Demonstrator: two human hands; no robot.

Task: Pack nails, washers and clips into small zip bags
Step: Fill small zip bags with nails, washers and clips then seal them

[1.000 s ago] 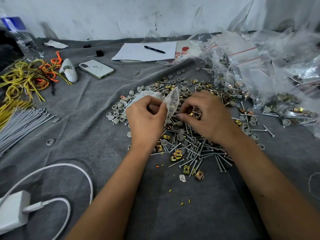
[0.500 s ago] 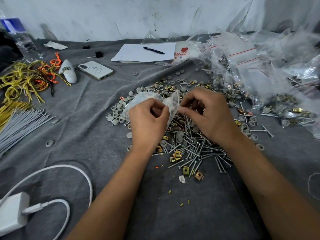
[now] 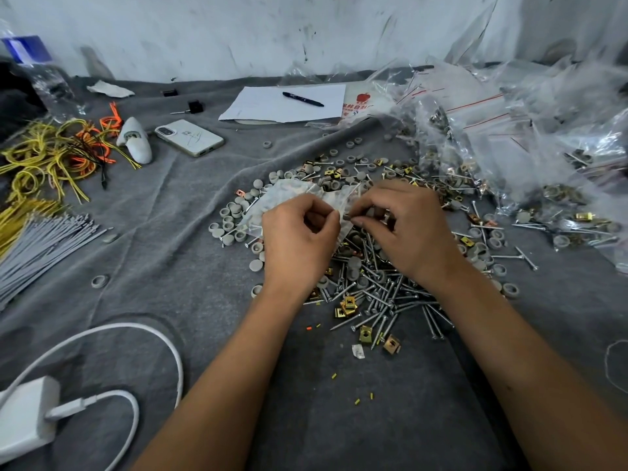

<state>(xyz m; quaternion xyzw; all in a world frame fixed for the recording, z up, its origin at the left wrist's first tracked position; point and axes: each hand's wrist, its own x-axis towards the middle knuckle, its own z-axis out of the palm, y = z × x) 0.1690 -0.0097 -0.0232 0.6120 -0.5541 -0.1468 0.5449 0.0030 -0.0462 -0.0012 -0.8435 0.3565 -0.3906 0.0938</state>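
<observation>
While both hands meet over the pile, the left hand (image 3: pixel 299 243) pinches the near edge of a small zip bag (image 3: pixel 292 198) between thumb and curled fingers. The bag lies just past the left hand's knuckles and spreads away from it, its long side running from the left hand's far side over to the right hand. The right hand (image 3: pixel 404 229) sits just beside the left hand, fingers curled, pinching something small and grey at the bag's edge; what it is cannot be told.

Nails (image 3: pixel 380 294) lie under and just behind the right hand, mostly pointing from near to far, though many cross each other. Grey washers (image 3: pixel 231 215) sit just past the left hand's outer side. Gold clips (image 3: pixel 348 305) lie near the wrists, between the two arms. All rest on the grey cloth of the bench (image 3: pixel 170 232). Filled bags (image 3: pixel 509 147) are heaped well past the right hand.
</observation>
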